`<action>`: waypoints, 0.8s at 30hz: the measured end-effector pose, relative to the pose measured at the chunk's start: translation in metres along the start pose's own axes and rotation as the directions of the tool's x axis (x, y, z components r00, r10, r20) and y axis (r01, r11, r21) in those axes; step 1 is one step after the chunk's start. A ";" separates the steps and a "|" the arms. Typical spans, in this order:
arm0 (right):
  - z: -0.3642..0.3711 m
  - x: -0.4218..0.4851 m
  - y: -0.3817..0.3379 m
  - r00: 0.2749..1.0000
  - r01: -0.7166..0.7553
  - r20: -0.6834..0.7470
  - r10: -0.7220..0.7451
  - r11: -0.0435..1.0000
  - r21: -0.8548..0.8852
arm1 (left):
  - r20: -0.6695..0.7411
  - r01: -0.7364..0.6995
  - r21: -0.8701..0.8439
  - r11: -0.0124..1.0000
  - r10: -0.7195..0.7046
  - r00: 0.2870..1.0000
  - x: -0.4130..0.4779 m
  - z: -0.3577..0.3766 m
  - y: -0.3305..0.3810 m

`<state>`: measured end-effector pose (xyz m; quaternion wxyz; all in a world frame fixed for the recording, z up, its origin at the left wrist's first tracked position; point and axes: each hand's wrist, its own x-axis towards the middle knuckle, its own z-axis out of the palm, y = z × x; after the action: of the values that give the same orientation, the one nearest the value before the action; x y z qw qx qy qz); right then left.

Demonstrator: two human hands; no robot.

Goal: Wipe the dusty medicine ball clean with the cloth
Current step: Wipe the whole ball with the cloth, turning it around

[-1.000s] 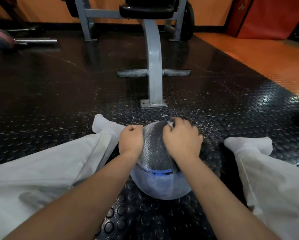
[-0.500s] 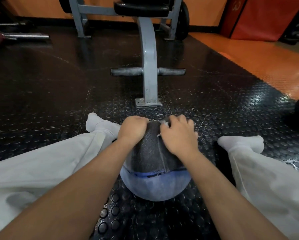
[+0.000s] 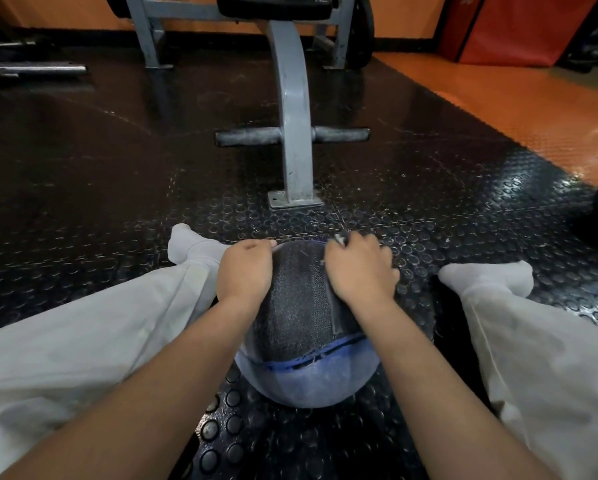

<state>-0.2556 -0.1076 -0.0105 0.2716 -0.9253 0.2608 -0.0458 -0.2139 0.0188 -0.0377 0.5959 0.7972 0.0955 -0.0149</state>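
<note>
There is one view, from a camera worn on the person's head. It faces forward and down, along both forearms to the left hand [image 3: 245, 271] and the right hand [image 3: 361, 271], which lie close under the lens on the ball [image 3: 301, 317]. The wide lens bends the edges, so the legs [image 3: 82, 341] spread toward the lower corners. Farther ahead it takes in the black floor mat [image 3: 117, 168], the grey bench frame [image 3: 294, 133] and the orange wall [image 3: 405, 15] at the top edge
</note>
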 end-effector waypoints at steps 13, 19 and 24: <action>-0.003 0.013 -0.006 0.934 0.340 0.108 -0.340 0.940 0.024 | -0.032 -0.109 0.118 0.987 0.114 0.993 -0.008 0.002 0.000; 0.002 0.020 0.050 0.971 -0.198 0.226 0.076 0.783 0.590 | -0.027 -0.102 0.124 0.987 0.106 0.994 -0.006 0.000 0.001; 0.005 0.029 0.051 0.942 -0.315 0.282 0.183 0.778 0.544 | -0.061 -0.065 0.208 0.976 0.080 0.995 -0.009 0.004 0.002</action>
<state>-0.2530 -0.1565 -0.0431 0.5714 -0.7539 0.3240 0.0128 -0.2220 0.0134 -0.0356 0.5066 0.8576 0.0848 0.0248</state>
